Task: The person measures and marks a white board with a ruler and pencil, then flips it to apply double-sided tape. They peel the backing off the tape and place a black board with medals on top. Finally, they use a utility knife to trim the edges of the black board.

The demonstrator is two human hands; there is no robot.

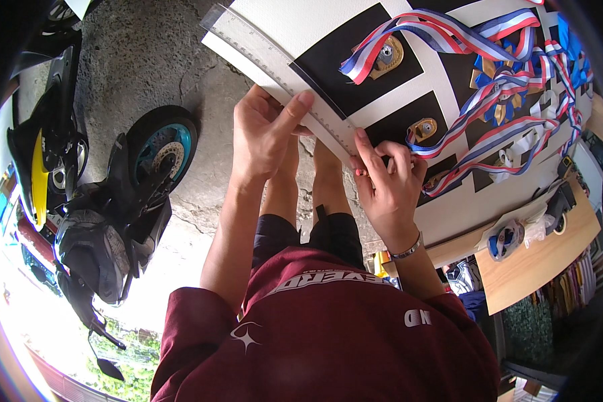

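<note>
head view: left hand (264, 134) presses one clear plastic ruler (281, 74) flat, fingers spread, on a white mounting board (449, 201) with black square panels. right hand (388, 181) fingers pinch a pink pencil (362, 172) at the ruler's edge. three gold medals (423, 128) on red-white-blue ribbons (442, 33) visible, more tangled beyond.

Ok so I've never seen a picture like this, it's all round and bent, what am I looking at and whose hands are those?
The picture comes from a wide fisheye camera worn on a person's head, looking down, so straight edges curve. The two bare hands are that person's own. The left hand presses a clear ruler flat along the edge of a white board. The right hand grips what looks like a pencil or pen against the ruler; only a small pink bit shows. On the board are black panels with medals on red, white and blue ribbons. Motorbikes stand on the concrete floor at the left.
</note>
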